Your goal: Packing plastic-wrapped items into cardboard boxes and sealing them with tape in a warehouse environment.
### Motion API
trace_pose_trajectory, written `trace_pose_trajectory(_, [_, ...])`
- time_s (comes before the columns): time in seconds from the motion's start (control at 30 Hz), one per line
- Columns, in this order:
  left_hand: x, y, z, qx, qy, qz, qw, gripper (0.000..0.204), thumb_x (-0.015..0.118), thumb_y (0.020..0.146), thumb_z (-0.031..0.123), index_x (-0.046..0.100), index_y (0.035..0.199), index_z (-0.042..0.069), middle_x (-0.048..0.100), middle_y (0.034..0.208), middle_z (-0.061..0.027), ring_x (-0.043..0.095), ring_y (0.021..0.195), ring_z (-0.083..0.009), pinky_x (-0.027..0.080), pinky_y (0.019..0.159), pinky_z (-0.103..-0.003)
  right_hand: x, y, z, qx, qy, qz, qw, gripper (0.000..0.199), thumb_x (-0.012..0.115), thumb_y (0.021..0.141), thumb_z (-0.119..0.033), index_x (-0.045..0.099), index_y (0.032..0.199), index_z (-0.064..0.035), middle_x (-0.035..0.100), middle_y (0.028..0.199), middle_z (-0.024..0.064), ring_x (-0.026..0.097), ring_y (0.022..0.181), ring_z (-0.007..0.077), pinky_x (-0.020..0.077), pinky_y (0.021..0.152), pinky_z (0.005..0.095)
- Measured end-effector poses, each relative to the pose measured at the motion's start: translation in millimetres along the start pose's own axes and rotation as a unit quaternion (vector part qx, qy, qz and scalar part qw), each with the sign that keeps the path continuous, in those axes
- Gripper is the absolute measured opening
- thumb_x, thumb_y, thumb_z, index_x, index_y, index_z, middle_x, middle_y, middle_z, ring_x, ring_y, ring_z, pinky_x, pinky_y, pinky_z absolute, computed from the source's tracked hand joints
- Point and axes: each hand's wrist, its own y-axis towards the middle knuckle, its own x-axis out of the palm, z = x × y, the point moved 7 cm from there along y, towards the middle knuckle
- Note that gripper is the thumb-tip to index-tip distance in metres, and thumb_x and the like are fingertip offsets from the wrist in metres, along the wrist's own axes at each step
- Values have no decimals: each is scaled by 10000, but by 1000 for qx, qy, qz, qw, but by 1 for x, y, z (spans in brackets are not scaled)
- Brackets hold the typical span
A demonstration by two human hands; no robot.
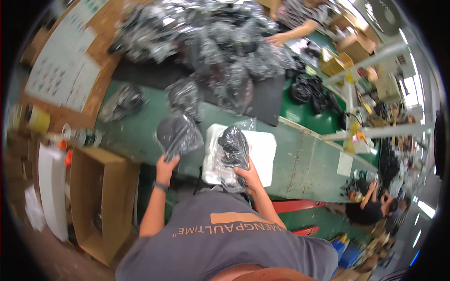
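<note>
1. Workbench (300,154) – long, green-topped, running across the view.
2. Heap of bagged black parts (211,42) covers its far end; another person's hand (277,38) rests at the heap's edge.
3. Cardboard box (101,201) stands open on the floor, left of the person.
4. White sheet (262,154) lies on the near edge of the bench.
5. Right hand (248,178) – fingers clamped on a clear bag with a black part (233,150), held just above the sheet.
6. Left hand (166,166) – fingers closed on a second bag (177,136), raised over the bench's near edge.
</note>
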Motion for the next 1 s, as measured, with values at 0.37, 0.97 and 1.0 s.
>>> trace_pose_trajectory(0.37, [-266, 7, -146, 70, 223, 385, 893, 370, 610, 1025, 208, 717, 1274, -44, 696, 1324, -249, 641, 1247, -426, 500, 1100, -480, 238, 108, 134, -189, -558, 9, 808, 1281, 895, 772, -261, 62, 1707, 9, 639, 1405, 323, 698, 1165, 459, 549, 1008, 468])
trace_pose_trajectory(0.97, [-322, 206, -92, -419, 13, 503, 756, 1305, 938, 753, 345, 100, 1723, 94, 392, 1693, -231, 602, 1405, -330, 529, 1118, -390, 325, 135, 196, -65, -708, -124, 692, 1465, 890, 794, -252, -286, 1634, -12, 638, 1300, 427, 607, 1270, 586, 487, 1095, 506])
trace_pose_trajectory(1.0, [-314, 206, -81, -427, 14, 497, 755, 1305, 938, 753, 345, 100, 1723, 94, 392, 1693, -231, 602, 1405, -330, 529, 1118, -390, 309, 150, 189, -80, -699, -104, 703, 1462, 888, 796, -240, -289, 1633, -14, 633, 1309, 427, 601, 1276, 590, 480, 1102, 509])
